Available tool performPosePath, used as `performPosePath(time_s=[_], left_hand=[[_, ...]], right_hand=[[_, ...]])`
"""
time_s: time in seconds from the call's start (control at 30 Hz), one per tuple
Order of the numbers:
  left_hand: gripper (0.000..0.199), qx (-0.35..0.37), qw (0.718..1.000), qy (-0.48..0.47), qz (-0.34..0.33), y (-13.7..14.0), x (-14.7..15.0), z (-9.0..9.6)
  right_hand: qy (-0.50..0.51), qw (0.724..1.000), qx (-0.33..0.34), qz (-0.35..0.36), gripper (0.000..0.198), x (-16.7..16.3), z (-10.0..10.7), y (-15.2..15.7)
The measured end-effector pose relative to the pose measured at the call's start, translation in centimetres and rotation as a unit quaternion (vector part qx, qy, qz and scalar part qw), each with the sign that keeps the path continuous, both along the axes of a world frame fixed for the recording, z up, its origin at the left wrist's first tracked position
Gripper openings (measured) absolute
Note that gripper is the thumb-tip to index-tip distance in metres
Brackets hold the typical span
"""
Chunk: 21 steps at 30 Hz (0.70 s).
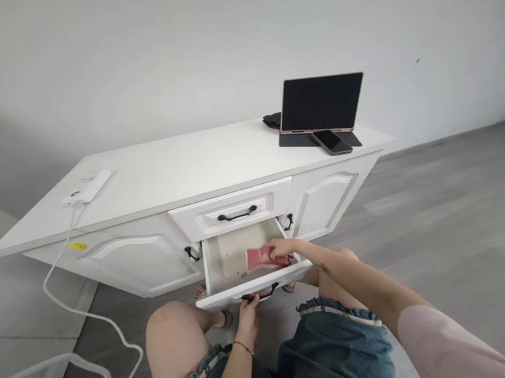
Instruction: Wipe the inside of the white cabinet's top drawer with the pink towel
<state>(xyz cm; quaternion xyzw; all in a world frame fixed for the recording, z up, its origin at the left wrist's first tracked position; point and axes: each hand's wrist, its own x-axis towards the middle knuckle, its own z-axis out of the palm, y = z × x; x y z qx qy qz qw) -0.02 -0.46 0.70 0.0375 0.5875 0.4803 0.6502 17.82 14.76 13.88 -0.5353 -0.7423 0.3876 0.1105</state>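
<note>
Right hand [281, 248], its fingers closed on a red patterned piece [258, 257] whose material I can't make out, hovers within the open lower drawer [230, 248], while the left hand [248, 318] has its fingers curled at the black handle [272, 290] on that drawer's front. Above it sits a shut upper drawer [236, 207], and on top of the white counter [184, 167] I see a propped dark screen [321, 104] with a phone [332, 142] at its foot, well apart from a white device [89, 187] trailing a white cable [34, 368].
</note>
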Motion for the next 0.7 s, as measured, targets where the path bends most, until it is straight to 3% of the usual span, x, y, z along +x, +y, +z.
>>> performPosePath(time_s=[0.07,0.17,0.23,0.33,0.5,0.6,0.7], left_hand=[[0.033,-0.002,1.0,-0.005,0.007,1.1,0.0,0.5],[0.033,-0.001,1.0,-0.016,0.02,3.2,0.0,1.4],[0.031,0.002,0.999,-0.023,0.03,4.6,-0.1,2.0],[0.029,0.001,0.998,-0.034,0.044,6.1,0.0,2.5],[0.02,-0.01,0.996,-0.06,0.07,6.6,0.3,2.5],[0.016,-0.022,0.992,-0.084,0.09,4.9,0.1,2.0],[0.02,-0.038,0.988,-0.101,0.108,0.9,-0.6,1.0]], right_hand=[[0.032,0.999,0.001,0.022,0.02,1.5,1.6,-0.7],[0.084,0.987,0.123,-0.065,0.042,3.8,2.7,-3.3],[0.055,0.961,0.207,-0.177,0.047,4.6,2.0,-5.3],[-0.046,0.938,0.233,-0.255,0.052,4.2,-0.7,-7.2],[-0.14,0.926,0.258,-0.236,0.052,0.6,-4.5,-7.4],[-0.153,0.934,0.25,-0.205,0.051,-2.2,-4.5,-7.8],[-0.157,0.946,0.24,-0.151,0.052,-5.0,-3.7,-8.5]])
